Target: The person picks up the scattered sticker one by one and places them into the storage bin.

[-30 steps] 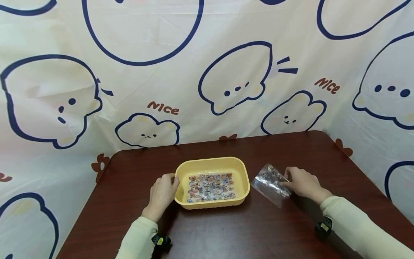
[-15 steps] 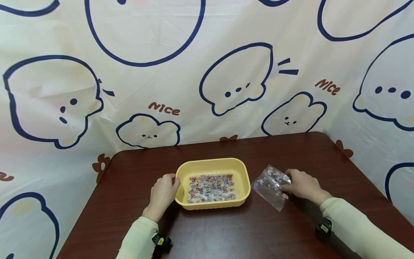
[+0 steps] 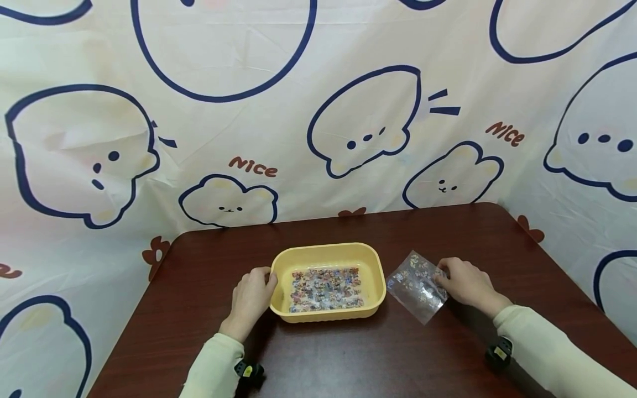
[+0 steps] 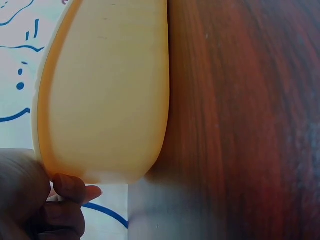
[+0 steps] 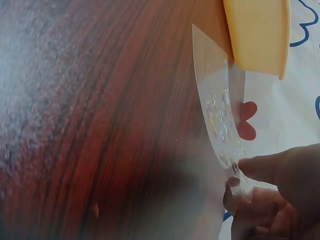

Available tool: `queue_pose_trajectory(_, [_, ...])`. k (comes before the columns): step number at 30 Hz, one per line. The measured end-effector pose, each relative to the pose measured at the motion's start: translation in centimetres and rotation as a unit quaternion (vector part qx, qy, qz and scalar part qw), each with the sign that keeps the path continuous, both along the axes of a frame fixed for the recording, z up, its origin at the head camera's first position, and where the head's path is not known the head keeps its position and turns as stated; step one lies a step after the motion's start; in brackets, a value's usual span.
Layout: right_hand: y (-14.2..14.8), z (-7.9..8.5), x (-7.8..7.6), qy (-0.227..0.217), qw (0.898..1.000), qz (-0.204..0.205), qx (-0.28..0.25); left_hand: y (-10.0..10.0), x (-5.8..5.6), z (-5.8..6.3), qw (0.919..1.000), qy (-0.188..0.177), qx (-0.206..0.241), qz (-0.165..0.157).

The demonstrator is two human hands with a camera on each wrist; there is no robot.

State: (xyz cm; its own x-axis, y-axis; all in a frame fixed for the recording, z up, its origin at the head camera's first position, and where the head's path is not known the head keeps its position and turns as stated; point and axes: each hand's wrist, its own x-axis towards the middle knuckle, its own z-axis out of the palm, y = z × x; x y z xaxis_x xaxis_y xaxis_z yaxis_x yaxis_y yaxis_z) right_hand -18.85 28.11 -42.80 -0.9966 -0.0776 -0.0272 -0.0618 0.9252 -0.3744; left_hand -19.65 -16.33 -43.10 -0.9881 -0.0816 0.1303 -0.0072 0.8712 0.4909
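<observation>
My left hand (image 3: 251,298) grips the left end of a yellow plastic basin (image 3: 325,316), its thumb and fingers at the rim. In the left wrist view the curled fingers (image 4: 70,187) meet the corner of the basin wall (image 4: 105,95). On the basin's floor lies a rectangular patch of small multicoloured pieces (image 3: 325,288). To the right of the basin, my right hand (image 3: 468,283) pinches a clear plastic bag (image 3: 418,290) by its right side. Small patterned pieces (image 5: 220,117) show through the bag, which is held up at a slant in the right wrist view.
The dark brown wooden table (image 3: 338,359) runs back to a white cloth backdrop (image 3: 278,127) with blue cartoon outlines. Its side edges slope away left and right. Each sleeve carries a black wrist camera (image 3: 249,373).
The right hand has tilted and jiggled the bag, so the pieces inside lie differently and its glare has shifted. The left hand and the basin hold nearly still.
</observation>
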Motion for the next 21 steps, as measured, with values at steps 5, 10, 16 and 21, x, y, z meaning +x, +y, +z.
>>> queue_pose_trajectory(5, [-0.1, 0.3, 0.1, 0.02, 1.0, 0.001, -0.013, 0.0, 0.0, -0.1, 1.0, 0.002, 0.0, 0.0])
queue_pose_trajectory(10, [-0.1, 0.9, 0.2, 0.036, 0.999, 0.0, -0.021, 0.0, 0.0, -0.1, 1.0, 0.002, 0.0, -0.001])
queue_pose_trajectory(16, [-0.2, 1.6, 0.5, 0.047, 0.999, -0.004, -0.026, 0.0, 0.0, -0.2, 1.0, 0.008, 0.001, 0.0])
queue_pose_trajectory(21, [-0.4, 2.1, 0.8, 0.055, 0.998, -0.004, -0.034, 0.0, 0.0, -0.1, 1.0, 0.008, 0.0, -0.001])
